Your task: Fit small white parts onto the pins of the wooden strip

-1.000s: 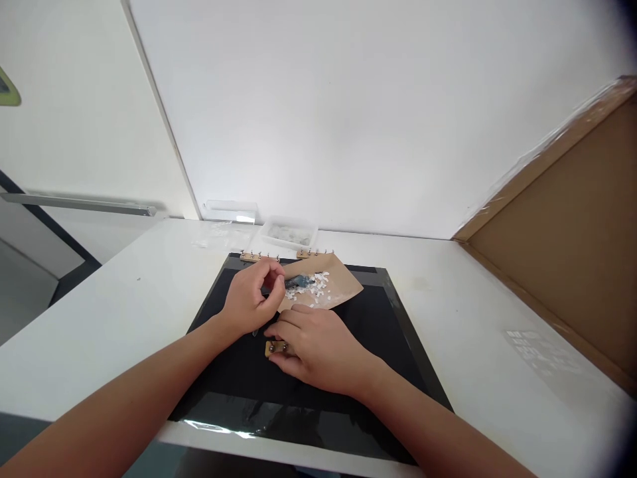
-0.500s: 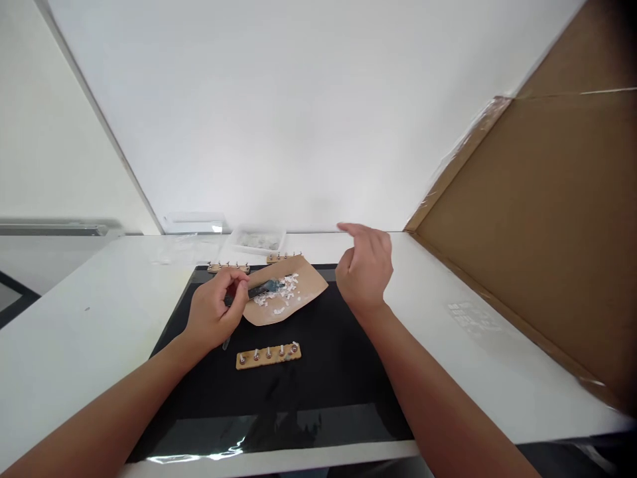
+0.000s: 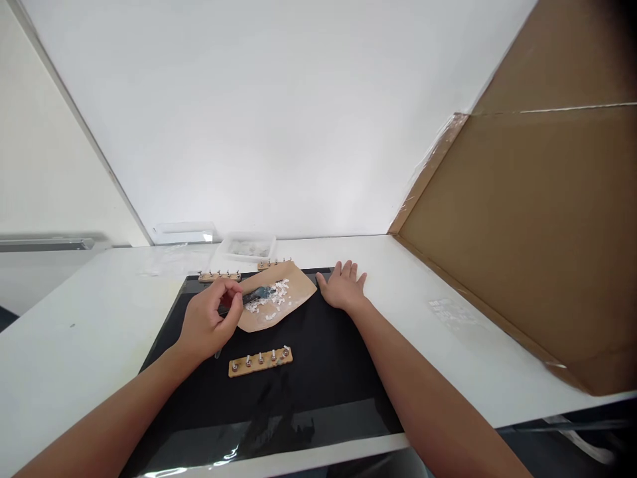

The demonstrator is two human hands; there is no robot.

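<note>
My left hand (image 3: 212, 318) is closed in a pinch, with thumb and forefinger round a slim dark tool (image 3: 256, 294). The tool has a blue-grey tip, and its exact kind is unclear. That tip rests among small white pieces (image 3: 279, 289) on a sheet of brown paper (image 3: 298, 292). My right hand (image 3: 344, 287) lies flat, fingers spread, at the far right edge of the black mat (image 3: 338, 358), just right of the paper. Nearer me on the mat is a wooden strip (image 3: 255, 362) with several screws, white bits standing at them.
Behind the paper sit two more strips with screws, one at the left (image 3: 219, 277) and one farther back (image 3: 266, 265). A clear tray (image 3: 249, 247) with pale contents and clear plastic (image 3: 174, 255) lie along the wall. A cardboard panel (image 3: 522, 252) stands on the right.
My right hand has come down from above the table to its surface, and its curled fingers have spread. The left hand keeps its pinch at the paper. The view has shifted slightly.
</note>
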